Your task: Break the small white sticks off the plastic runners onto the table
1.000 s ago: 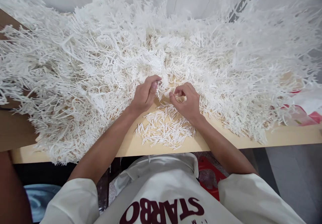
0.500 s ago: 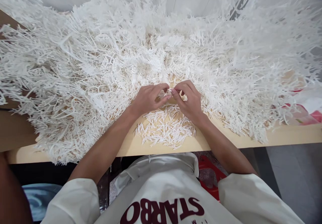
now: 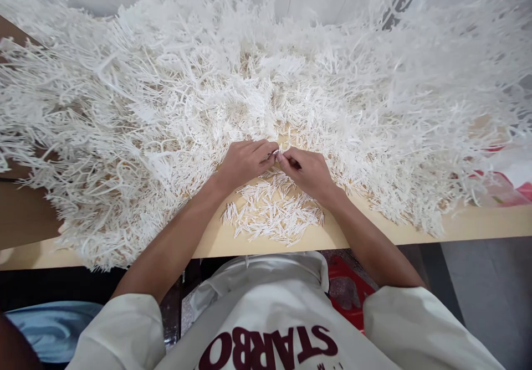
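Sticks [image 3: 274, 215] beside bristly, white branches [image 3: 199, 87]

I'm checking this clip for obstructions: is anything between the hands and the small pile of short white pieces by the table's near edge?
Nothing visible. The left hand and right hand meet just beyond the small pile; the larger white heap lies beyond and to both sides.

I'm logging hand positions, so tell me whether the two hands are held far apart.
No, the left hand and right hand are close together, just beyond the small pile of white sticks.
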`<state>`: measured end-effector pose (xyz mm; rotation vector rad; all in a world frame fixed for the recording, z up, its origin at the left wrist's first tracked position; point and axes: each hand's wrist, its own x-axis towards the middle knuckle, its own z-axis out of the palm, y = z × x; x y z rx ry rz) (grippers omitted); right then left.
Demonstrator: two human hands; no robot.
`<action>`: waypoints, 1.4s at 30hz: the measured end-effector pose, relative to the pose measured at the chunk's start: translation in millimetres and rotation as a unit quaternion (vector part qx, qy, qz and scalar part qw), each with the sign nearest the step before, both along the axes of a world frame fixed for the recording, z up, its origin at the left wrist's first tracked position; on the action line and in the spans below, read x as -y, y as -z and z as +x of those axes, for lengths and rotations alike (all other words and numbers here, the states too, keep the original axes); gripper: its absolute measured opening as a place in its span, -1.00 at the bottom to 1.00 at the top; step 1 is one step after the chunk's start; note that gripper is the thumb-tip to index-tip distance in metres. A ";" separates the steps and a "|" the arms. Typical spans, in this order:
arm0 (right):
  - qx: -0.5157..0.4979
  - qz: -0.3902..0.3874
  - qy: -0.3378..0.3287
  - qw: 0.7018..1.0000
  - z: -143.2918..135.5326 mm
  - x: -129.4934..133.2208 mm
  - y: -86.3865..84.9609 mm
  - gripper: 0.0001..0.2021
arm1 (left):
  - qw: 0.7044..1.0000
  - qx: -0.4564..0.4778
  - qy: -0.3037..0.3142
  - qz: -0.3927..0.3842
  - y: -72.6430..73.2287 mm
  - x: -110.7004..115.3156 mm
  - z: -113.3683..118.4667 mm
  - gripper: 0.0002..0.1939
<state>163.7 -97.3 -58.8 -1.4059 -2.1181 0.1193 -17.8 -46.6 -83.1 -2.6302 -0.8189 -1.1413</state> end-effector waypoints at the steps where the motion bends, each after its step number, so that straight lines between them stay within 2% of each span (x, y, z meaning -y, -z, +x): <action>1: 0.003 0.013 -0.010 1.000 -0.1 0.0 1.8 -0.69 | 1.000 -0.005 0.004 -0.006 0.5 0.2 0.0 -0.87; 4: -0.005 0.053 -0.068 0.996 -5.7 4.7 7.2 -0.69 | 0.999 -0.001 0.010 -0.051 -0.3 -1.0 -0.1 -0.85; 7: -0.007 0.071 -0.209 0.975 -18.4 15.5 9.5 -0.67 | 0.984 0.097 -0.067 -0.134 -4.2 -4.1 -0.9 -0.80; 9: 0.004 0.096 -0.262 0.960 -24.7 21.0 8.4 -0.71 | 0.967 0.150 -0.109 -0.177 -6.8 -5.1 -1.4 -0.79; 11: -0.012 0.134 -0.234 0.963 -24.9 21.4 5.6 -0.76 | 0.969 0.140 -0.089 -0.183 -8.1 -4.6 -1.5 -0.77; 12: -0.040 0.146 -0.188 0.970 -22.6 19.7 3.7 -0.77 | 0.975 0.125 -0.068 -0.173 -8.3 -3.8 -1.4 -0.76; 14: -0.125 0.137 -0.043 0.982 -15.0 14.1 -0.8 -0.80 | 0.983 0.102 -0.036 -0.150 -8.0 -2.0 -1.2 -0.76; 16: -0.207 0.086 0.082 0.971 -7.1 8.2 -5.1 -0.86 | 0.986 0.094 -0.028 -0.134 -7.3 -0.6 -1.3 -0.79; 17: -0.229 0.057 0.110 0.965 -4.0 5.6 -6.8 -0.86 | 0.987 0.089 -0.024 -0.128 -6.8 0.0 -1.4 -0.80; 18: -0.231 0.030 0.112 0.966 -1.7 3.6 -8.0 -0.84 | 0.989 0.082 -0.021 -0.119 -6.3 0.3 -1.5 -0.81; 20: -0.179 -0.011 0.059 0.982 0.8 0.7 -8.7 -0.79 | 0.994 0.062 -0.005 -0.090 -4.8 0.8 -1.6 -0.83; 23: -0.055 -0.023 -0.022 0.998 1.6 -0.9 -7.5 -0.80 | 0.997 0.040 0.023 -0.056 -2.6 1.2 -1.2 -0.86; 25: 0.013 -0.019 -0.048 0.999 1.6 -0.3 -7.1 -0.77 | 0.998 0.025 0.025 -0.044 -1.8 1.4 -0.5 -0.89; 28: 0.096 -0.040 -0.042 0.994 0.5 2.5 -8.4 -0.72 | 1.000 0.004 0.020 -0.013 -2.1 1.7 0.8 -0.91; 30: 0.117 -0.064 -0.022 0.991 -1.3 4.5 -9.1 -0.73 | 1.000 -0.003 0.020 -0.001 -2.6 1.9 1.5 -0.89; 34: 0.112 -0.088 0.008 0.990 -3.8 5.7 -7.6 -0.75 | 1.000 -0.005 0.024 0.010 -2.7 2.8 2.8 -0.87; 37: 0.093 -0.076 -0.001 0.993 -3.1 5.3 -6.5 -0.78 | 1.000 0.006 0.019 0.011 -2.0 3.1 3.5 -0.85; 39: 0.076 -0.062 -0.046 0.994 -3.5 7.2 -6.4 -0.79 | 0.999 0.029 0.013 -0.014 -2.1 1.3 3.1 -0.83; 42: 0.050 -0.041 -0.198 0.978 -8.4 14.4 -5.2 -0.80 | 0.983 0.127 -0.060 -0.115 -3.4 -4.1 0.4 -0.80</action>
